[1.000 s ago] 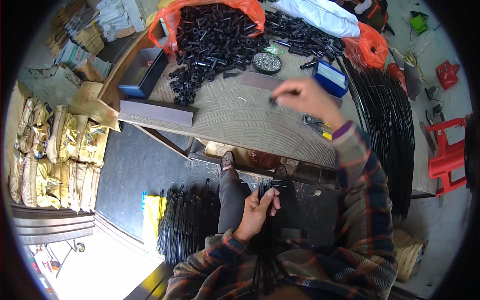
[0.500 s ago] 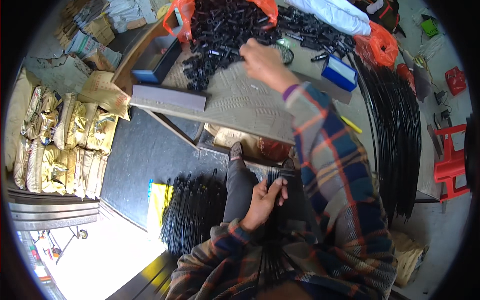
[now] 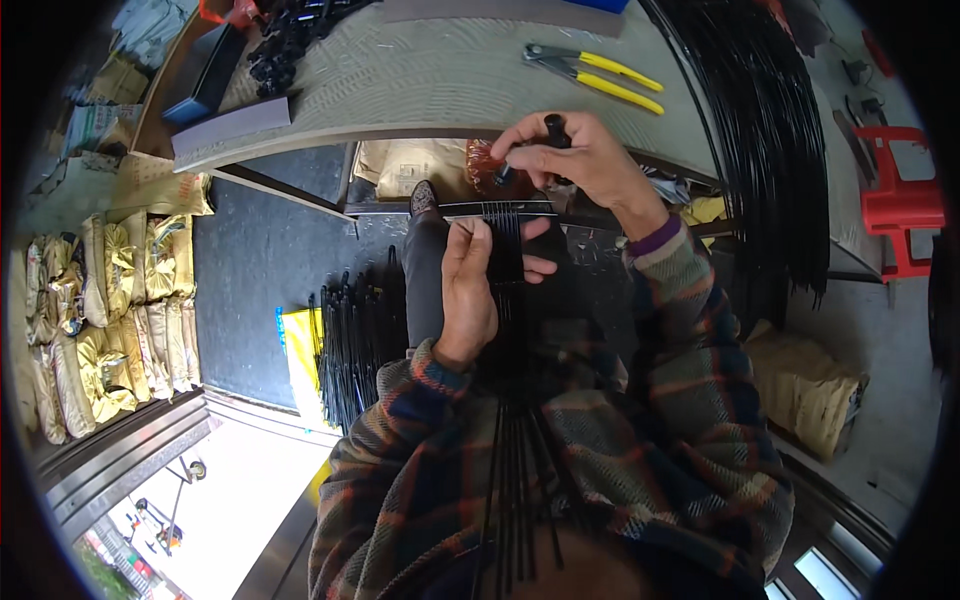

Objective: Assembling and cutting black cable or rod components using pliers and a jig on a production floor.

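My left hand [image 3: 470, 290] is closed around a bundle of thin black cables [image 3: 507, 232]. Their upper ends stick up past its fingers, and the other ends run down over my lap and chest. Just above and to the right, my right hand [image 3: 592, 165] grips small black plastic fittings. One black fitting [image 3: 555, 130] shows upright by the fingers, and a dark tip [image 3: 503, 176] juts out below the thumb. Both hands are in front of the table's near edge, apart from each other. More black fittings [image 3: 282, 58] lie heaped on the table at the far left.
Yellow-handled nippers [image 3: 598, 77] lie on the table [image 3: 400, 85]. A dark blue tray [image 3: 203, 78] and a grey strip [image 3: 232, 132] are at its left. Long black cables [image 3: 765, 150] hang over the right side. Another cable bundle [image 3: 360, 345] stands left of my leg. A red stool [image 3: 895, 195] is far right.
My right hand has come back from the heap of fittings toward the left hand, now with black fittings in it. The view has shifted, and the yellow-handled nippers now show fully.
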The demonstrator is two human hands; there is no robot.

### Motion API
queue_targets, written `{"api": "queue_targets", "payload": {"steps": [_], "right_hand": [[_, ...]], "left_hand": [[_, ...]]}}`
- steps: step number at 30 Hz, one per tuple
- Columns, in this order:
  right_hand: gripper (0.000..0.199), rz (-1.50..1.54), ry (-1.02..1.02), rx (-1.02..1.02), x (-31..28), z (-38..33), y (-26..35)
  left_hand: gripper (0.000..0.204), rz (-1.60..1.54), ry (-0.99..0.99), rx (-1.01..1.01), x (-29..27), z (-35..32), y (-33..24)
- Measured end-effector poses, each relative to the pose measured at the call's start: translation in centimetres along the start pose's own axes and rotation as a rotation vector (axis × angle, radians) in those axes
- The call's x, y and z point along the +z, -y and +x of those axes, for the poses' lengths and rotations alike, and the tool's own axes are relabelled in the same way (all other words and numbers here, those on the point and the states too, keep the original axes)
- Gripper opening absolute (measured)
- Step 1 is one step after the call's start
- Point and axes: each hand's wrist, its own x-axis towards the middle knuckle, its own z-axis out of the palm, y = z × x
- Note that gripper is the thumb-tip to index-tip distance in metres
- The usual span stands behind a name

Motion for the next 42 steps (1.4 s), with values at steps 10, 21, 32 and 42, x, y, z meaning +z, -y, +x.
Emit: {"api": "queue_targets", "payload": {"steps": [10, 21, 32, 42], "right_hand": [[0.015, 0.085, 0.007, -0.040, 0.3, -1.9, -0.4], [0.016, 0.191, 0.170, -0.205, 1.2, -2.5, -0.8], [0.015, 0.146, 0.219, -0.263, 1.2, -2.4, -0.5], [0.016, 0.132, 0.217, -0.314, 1.2, -1.8, -1.2]], "left_hand": [[0.016, 0.099, 0.044, 0.141, 2.1, -2.7, 1.4], [0.026, 0.098, 0.043, 0.186, 3.0, -3.9, 1.0], [0.022, 0.100, 0.036, 0.184, 3.0, -3.8, 1.1], [0.028, 0.139, -0.002, 0.163, 3.3, -3.2, 0.8]]}}
